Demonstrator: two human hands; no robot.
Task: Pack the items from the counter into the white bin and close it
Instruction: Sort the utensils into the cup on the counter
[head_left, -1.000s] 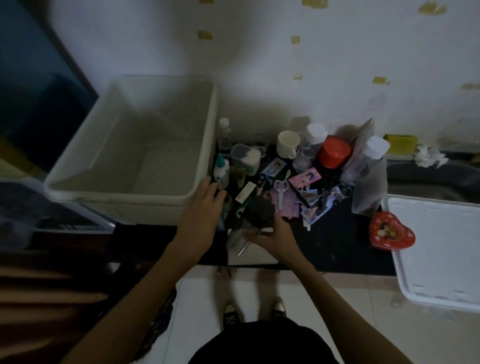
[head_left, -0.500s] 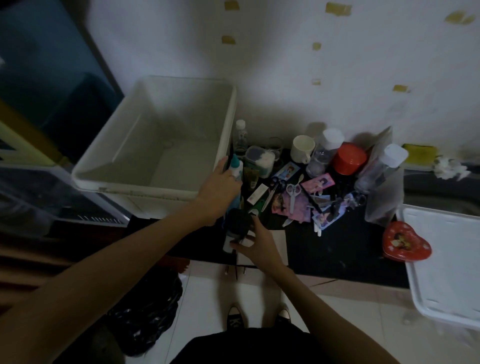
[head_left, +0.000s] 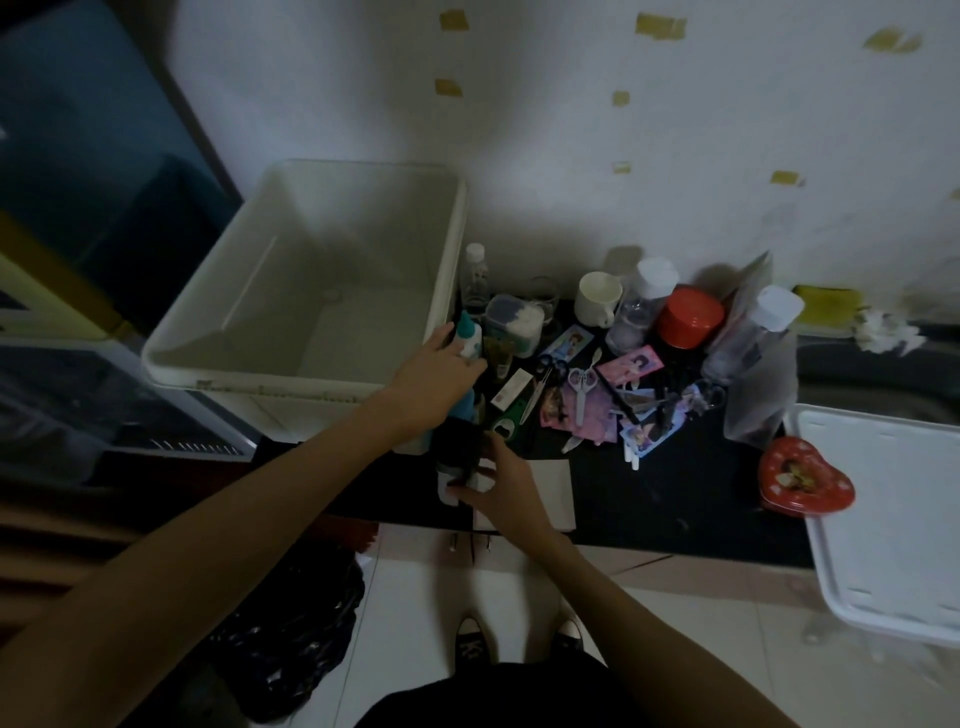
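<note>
Left hand (head_left: 434, 382) gripping teal-capped bottle (head_left: 467, 340) beside white bin (head_left: 291, 374), right hand (head_left: 501, 486) gripping dark object (head_left: 457, 449).

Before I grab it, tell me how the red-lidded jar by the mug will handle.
The red-lidded jar looks squat and wide, so it probably won't tip. Its smooth lid may be slippery. Clear bottles crowd it closely, so lifting straight up seems safer than sliding.

Lid (head_left: 893, 519) cut off at right
</note>
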